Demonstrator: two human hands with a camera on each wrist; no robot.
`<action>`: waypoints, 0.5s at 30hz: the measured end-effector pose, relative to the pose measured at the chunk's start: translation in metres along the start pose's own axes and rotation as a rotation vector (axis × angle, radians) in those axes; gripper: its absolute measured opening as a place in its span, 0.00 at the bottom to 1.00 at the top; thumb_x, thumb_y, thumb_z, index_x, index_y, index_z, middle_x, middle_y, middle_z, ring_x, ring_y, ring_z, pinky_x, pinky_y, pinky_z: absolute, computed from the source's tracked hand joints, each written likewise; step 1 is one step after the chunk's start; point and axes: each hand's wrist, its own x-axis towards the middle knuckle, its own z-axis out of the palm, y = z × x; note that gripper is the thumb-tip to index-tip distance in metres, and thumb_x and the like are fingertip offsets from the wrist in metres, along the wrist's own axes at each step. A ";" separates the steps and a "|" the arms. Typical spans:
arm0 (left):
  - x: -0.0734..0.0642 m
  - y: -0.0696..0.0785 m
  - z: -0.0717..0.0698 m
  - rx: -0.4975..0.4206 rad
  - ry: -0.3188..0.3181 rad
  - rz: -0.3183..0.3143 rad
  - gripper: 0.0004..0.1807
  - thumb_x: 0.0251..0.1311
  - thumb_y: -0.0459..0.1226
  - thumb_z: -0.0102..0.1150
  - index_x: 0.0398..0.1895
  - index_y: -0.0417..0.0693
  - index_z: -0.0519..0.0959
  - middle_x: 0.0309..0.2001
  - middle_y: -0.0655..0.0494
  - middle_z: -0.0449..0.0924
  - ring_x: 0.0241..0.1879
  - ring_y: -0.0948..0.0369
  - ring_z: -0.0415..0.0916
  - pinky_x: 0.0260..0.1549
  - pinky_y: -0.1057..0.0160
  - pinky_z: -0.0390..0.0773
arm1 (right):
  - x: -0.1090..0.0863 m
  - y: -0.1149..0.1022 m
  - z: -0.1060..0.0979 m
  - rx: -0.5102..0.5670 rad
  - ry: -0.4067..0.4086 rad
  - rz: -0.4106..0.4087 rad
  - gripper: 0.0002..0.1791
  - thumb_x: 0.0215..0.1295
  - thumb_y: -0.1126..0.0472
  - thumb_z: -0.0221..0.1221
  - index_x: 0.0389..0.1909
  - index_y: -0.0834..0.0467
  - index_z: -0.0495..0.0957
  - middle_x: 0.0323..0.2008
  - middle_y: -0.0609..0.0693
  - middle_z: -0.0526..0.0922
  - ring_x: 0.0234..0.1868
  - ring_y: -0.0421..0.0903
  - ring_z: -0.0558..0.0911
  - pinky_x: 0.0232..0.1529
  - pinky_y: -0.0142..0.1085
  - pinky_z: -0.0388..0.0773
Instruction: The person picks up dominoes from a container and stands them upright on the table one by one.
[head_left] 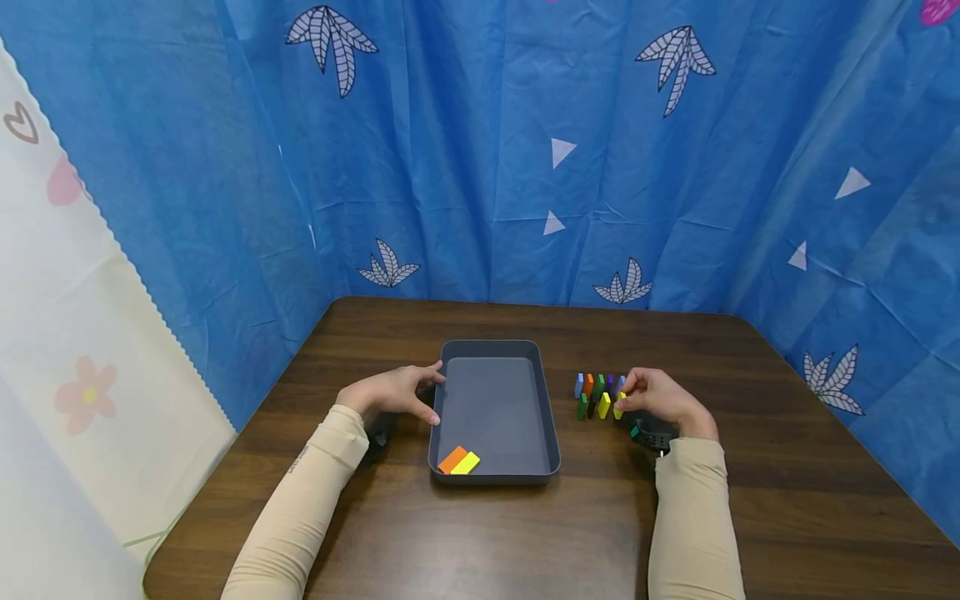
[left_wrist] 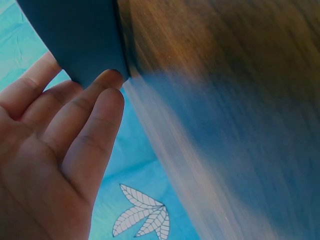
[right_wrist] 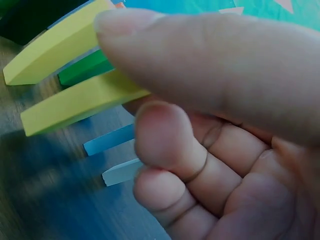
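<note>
My left hand (head_left: 393, 392) touches the left side of a dark grey tray (head_left: 491, 480), its thumb and fingers spread along the rim. In the left wrist view, loosely bent fingers (left_wrist: 92, 120) lie against the tray's dark wall. At the right end of the front row of blocks, my right hand (head_left: 666, 397) pinches a yellow block (right_wrist: 75, 102) between thumb and fingers. Another yellow block (head_left: 604, 406) stands just left of it. An orange block (head_left: 452, 459) and a yellow block (head_left: 466, 463) lie flat in the tray's near left corner.
Several upright blocks form two rows right of the tray, among them a light blue block (head_left: 579, 385), an orange one and a green block (head_left: 582, 406). All stand on a dark wooden table (head_left: 495, 542). Blue curtains (head_left: 480, 167) hang behind the table's far edge.
</note>
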 end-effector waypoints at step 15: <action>0.000 0.000 0.000 0.004 0.000 0.005 0.47 0.38 0.50 0.69 0.65 0.49 0.59 0.71 0.58 0.39 0.65 0.54 0.53 0.59 0.53 0.61 | -0.001 -0.003 0.003 0.012 -0.007 0.016 0.13 0.51 0.68 0.61 0.33 0.70 0.68 0.29 0.62 0.79 0.32 0.57 0.78 0.38 0.41 0.77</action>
